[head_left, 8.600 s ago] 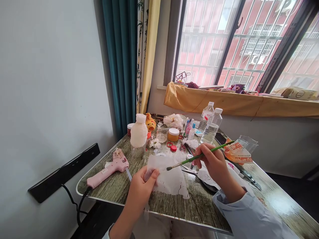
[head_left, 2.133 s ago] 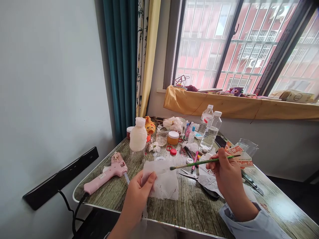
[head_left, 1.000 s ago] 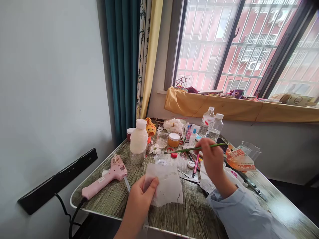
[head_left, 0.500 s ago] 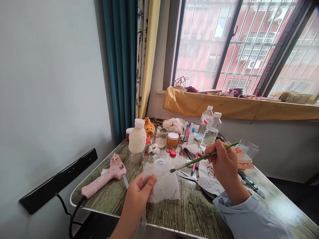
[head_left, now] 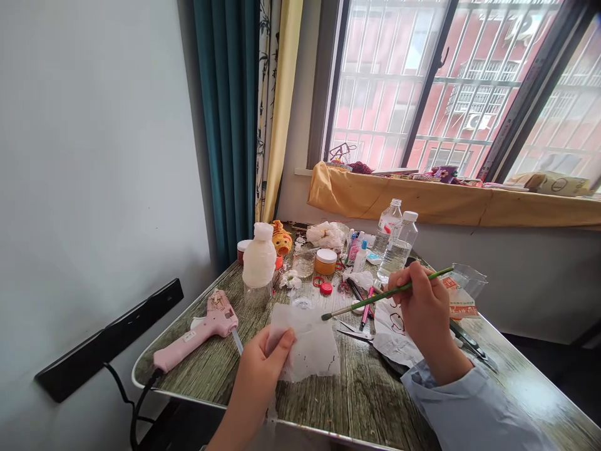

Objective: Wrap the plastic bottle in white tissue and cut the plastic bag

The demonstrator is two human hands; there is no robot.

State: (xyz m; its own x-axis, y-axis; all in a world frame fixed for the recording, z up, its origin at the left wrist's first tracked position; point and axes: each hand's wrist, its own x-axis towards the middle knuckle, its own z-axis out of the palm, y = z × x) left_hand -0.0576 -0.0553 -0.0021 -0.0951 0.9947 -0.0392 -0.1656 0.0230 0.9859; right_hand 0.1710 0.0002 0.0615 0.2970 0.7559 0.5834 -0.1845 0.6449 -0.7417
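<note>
A thin, whitish translucent sheet (head_left: 312, 354) with small dark marks is pinched at its left side between the thumb and fingers of my left hand (head_left: 267, 360). My right hand (head_left: 425, 307) grips a green paintbrush (head_left: 370, 300), whose dark bristle tip is at the sheet's upper right part; whether it touches is hard to tell. Beyond the sheet lies a clear round piece (head_left: 302, 303). Scissors (head_left: 359, 336) lie just right of the sheet, beside a crumpled white paper (head_left: 394, 338) with a drawing, partly behind my right hand.
A pink glue gun (head_left: 200, 338) lies at the table's left. Behind stand a white-covered bottle (head_left: 260, 257), an orange jar (head_left: 325, 263) and two clear bottles (head_left: 397, 250). A red cap (head_left: 325, 289), pink marker (head_left: 366, 310) and cutter (head_left: 469, 344) lie on the table (head_left: 323, 407).
The brush tip has shifted very slightly up and right, with my right hand moving a little the same way. My left hand and the sheet stay almost where they were.
</note>
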